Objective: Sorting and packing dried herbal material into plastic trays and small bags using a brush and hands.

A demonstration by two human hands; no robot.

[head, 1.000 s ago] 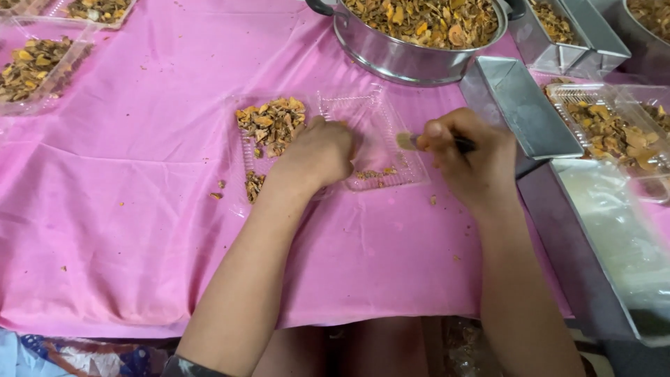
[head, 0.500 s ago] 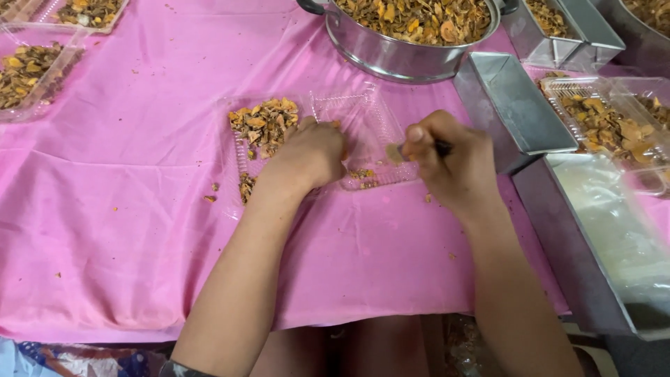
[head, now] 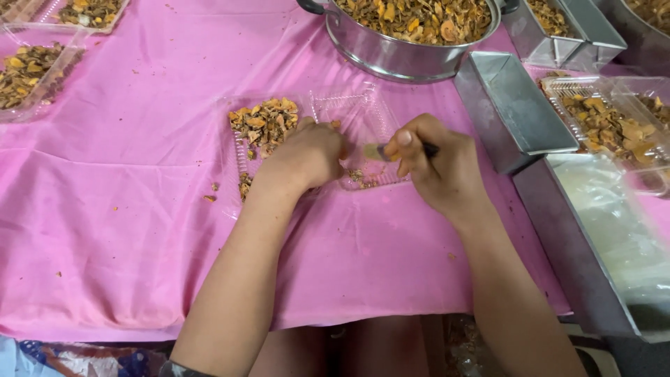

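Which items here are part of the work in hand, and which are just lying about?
In use:
- left hand resting on the clear hinged container
- right hand gripping a small dark-handled tool
- browned food pieces in the container

Lying about:
- steel pot of the same food
- empty metal tin
- filled trays at right
- filled trays at far left

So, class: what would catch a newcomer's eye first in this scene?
The bright pink tablecloth fills the view. At its centre, the left hand presses on a clear plastic container of orange-brown pieces while the right hand grips a small utensil. A big steel pot stands beyond.
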